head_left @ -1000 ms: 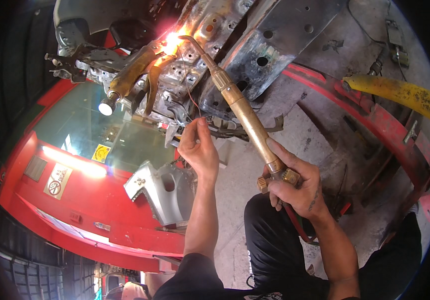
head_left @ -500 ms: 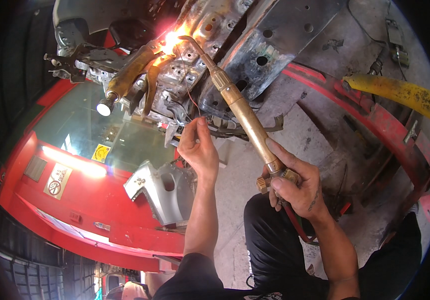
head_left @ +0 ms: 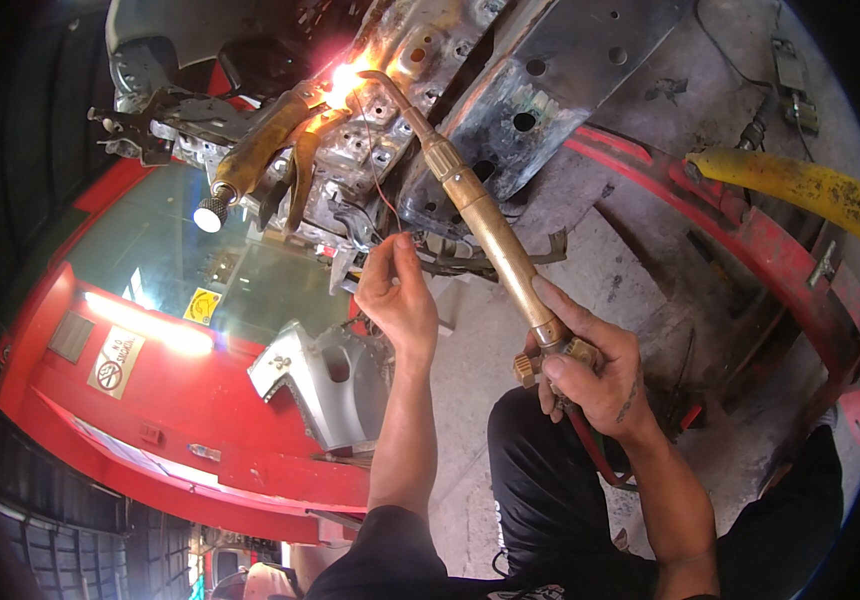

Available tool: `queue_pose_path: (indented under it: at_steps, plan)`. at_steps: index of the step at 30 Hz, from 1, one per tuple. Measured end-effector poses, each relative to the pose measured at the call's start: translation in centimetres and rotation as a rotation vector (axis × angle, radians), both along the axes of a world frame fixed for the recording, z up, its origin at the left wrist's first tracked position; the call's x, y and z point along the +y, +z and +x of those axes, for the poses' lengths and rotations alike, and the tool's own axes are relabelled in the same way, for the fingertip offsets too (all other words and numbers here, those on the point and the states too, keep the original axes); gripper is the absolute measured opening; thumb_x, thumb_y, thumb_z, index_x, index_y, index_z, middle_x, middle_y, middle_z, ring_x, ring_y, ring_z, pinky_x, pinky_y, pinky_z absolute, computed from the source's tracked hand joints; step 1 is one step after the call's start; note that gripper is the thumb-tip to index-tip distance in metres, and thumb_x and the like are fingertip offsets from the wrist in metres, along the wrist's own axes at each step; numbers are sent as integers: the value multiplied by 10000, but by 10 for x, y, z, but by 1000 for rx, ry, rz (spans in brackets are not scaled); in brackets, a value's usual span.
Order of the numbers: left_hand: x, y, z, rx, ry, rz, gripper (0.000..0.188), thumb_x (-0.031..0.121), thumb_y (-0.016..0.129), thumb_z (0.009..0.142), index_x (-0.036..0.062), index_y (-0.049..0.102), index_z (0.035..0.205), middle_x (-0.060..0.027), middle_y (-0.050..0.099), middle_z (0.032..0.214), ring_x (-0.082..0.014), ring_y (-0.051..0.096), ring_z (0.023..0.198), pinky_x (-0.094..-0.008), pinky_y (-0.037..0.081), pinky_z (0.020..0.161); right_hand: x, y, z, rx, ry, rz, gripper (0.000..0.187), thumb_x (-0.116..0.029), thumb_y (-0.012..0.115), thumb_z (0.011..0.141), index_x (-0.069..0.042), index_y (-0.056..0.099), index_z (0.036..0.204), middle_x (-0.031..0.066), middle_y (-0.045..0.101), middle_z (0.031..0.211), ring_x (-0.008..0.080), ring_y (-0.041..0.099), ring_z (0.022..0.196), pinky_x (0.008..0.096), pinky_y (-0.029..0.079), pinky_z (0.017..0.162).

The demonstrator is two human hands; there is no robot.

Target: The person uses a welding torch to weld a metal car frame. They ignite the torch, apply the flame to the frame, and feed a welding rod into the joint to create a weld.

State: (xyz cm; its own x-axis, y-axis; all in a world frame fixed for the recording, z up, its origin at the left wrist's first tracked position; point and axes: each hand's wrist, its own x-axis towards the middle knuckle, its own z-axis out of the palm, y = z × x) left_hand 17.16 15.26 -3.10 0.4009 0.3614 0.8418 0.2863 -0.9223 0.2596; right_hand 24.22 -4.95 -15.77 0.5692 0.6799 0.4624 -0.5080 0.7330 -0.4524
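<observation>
My right hand point(head_left: 595, 370) is wrapped round the valve end of a brass welding torch point(head_left: 493, 235), which slants up and to the left. A bright flame point(head_left: 343, 84) burns at the torch's bent tip, against a bare metal car body panel point(head_left: 390, 120) with several holes. In my left hand point(head_left: 397, 295) a thin copper-coloured filler rod point(head_left: 378, 180) is pinched between thumb and fingers. The rod's far end runs up into the glare, where its tip is hidden. Locking pliers point(head_left: 255, 150) with a round knurled knob are clamped on the panel beside the flame.
Sparks fly above the flame. A long dark metal rail point(head_left: 540, 95) lies right of the panel. Red hoses hang below the torch. On the right are a red frame point(head_left: 750, 235) and a yellow bar point(head_left: 790, 185). A silver body part point(head_left: 325, 385) leans by the red wall point(head_left: 180, 410).
Almost nothing differs. The filler rod's curve and the glow of the flame have shifted very slightly; both hands keep their places and grips.
</observation>
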Motion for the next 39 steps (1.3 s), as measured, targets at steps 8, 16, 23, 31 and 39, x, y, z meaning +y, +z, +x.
queue_pose_path:
  at_steps: [8,16,23,31,39]
  plan:
    - [1,1,0,7,9,5,286,233,707,1034,-47,765,1034,0,665,786,-53,527,692,-220,404,595,-1,1,1,-3,0,-3,665,12,611,936,-43,447,1578,52,686,878,70,603,588,237,526,527]
    - [0,1,4,-6,1,28,250,187,693,1027,-55,749,1007,-27,663,744,-64,535,665,-244,421,600,1,-2,0,4,2,-1,663,11,610,939,-51,448,1579,51,684,877,74,605,589,240,528,528]
    - [3,-3,1,20,17,60,220,158,687,1020,-54,745,1000,-60,697,767,-87,594,685,-261,475,641,0,-1,0,8,11,-10,662,4,614,942,-55,448,1580,55,689,888,72,603,590,241,528,529]
    - [4,-3,-1,-2,-5,38,203,143,684,1020,-48,746,999,-61,700,775,-88,601,691,-257,477,644,1,0,1,2,0,-5,659,9,608,940,-52,453,1577,52,686,884,70,595,588,238,523,525]
    - [0,-2,1,-10,-17,33,190,130,676,1023,-44,747,996,-34,676,754,-69,563,669,-250,450,618,0,1,1,7,13,-12,662,17,605,939,-53,448,1579,51,686,876,73,592,585,240,522,523]
